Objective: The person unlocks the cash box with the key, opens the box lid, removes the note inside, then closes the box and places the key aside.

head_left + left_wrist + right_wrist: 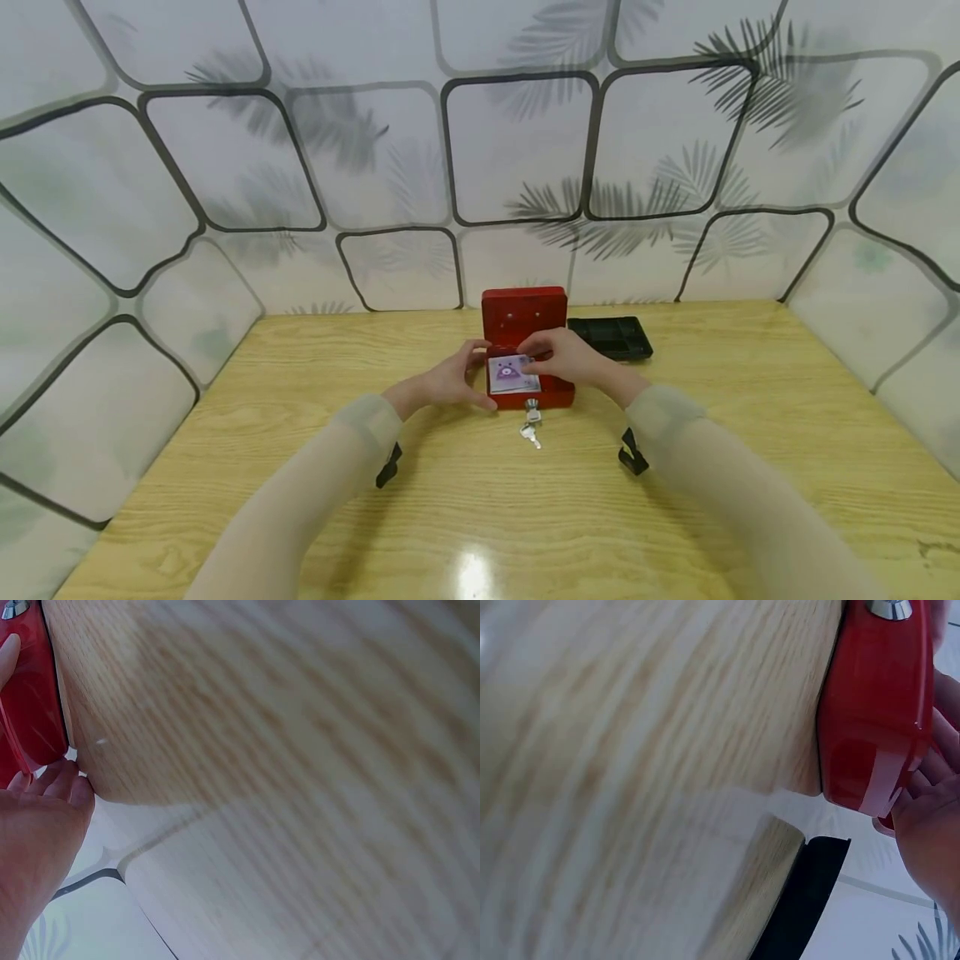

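A red metal cash box (558, 400) stands on the table with its lid (525, 317) raised at the back. Inside, on the left, lie white-and-purple picture cards (506, 377) with a cartoon figure. My left hand (453, 379) holds the box's left end, thumb at the front corner and fingers round the back. My right hand (570, 358) reaches in from the right, thumb and fingers at the cards' right edge, pinching them. Its fingertips are partly hidden behind the box wall in the right wrist view. Keys (530, 433) hang from the lock (532, 406) on the front.
Behind the box to the right lies a black compartment tray (611, 337). The wooden table (315, 358) runs back to a patterned wall covering (517, 150), which also closes off both sides. A black wrist strap (633, 452) sits under the right forearm.
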Motion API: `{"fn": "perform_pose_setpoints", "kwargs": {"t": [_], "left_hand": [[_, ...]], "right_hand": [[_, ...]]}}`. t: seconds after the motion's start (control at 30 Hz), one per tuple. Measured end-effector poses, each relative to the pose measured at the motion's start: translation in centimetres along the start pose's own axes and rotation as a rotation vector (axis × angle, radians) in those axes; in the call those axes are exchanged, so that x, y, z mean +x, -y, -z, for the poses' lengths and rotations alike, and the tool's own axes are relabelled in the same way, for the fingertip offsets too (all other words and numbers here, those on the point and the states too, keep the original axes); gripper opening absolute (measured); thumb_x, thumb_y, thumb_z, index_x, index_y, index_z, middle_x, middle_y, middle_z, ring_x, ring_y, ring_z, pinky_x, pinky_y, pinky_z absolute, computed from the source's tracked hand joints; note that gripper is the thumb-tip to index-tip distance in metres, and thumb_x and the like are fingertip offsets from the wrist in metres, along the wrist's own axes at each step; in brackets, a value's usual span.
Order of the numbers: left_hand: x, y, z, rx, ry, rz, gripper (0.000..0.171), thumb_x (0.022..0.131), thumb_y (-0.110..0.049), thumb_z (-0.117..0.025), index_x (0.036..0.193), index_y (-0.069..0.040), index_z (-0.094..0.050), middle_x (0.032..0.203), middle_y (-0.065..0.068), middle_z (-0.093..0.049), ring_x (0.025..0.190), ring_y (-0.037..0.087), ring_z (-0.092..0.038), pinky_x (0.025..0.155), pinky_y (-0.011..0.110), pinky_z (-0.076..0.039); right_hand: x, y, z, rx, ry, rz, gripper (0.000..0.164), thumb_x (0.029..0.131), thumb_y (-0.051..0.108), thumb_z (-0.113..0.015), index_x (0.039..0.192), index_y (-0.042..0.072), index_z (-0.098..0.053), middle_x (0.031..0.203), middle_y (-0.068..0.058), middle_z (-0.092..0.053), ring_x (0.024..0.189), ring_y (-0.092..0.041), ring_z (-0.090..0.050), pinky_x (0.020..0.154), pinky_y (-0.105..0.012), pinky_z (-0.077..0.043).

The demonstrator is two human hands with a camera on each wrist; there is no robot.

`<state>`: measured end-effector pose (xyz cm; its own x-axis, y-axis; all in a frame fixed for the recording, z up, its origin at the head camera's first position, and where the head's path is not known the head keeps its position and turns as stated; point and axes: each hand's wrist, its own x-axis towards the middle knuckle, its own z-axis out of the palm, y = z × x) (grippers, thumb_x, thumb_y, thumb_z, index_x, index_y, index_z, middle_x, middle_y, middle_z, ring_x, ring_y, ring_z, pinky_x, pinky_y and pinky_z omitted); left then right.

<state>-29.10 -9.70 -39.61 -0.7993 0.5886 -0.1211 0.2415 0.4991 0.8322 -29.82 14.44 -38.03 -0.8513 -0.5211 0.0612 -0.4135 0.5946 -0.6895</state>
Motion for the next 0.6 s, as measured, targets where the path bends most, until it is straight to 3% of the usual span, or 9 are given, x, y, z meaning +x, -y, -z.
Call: {"fn": "perform_pose_setpoints", "kwargs": {"t": [0.6], "left_hand": [[0.3,0.2,0.0,0.01,0.002,-0.005,0.091,0.078,-0.012,-0.083,0.145,-0.009,-0.021,0.152,0.019,-0.032,0.141,0.031,-0.027,0.116,0.046,-0.012]], "right_hand": [[1.1,-0.1,-1.0,-0.068,0.078,-0.041,0.028,0.09,0.013,-0.071,0.115,0.002,-0.068,0.11,-0.007,-0.068,0.098,-0.021,-0.063,0.09,-0.039,-0.05]]}}
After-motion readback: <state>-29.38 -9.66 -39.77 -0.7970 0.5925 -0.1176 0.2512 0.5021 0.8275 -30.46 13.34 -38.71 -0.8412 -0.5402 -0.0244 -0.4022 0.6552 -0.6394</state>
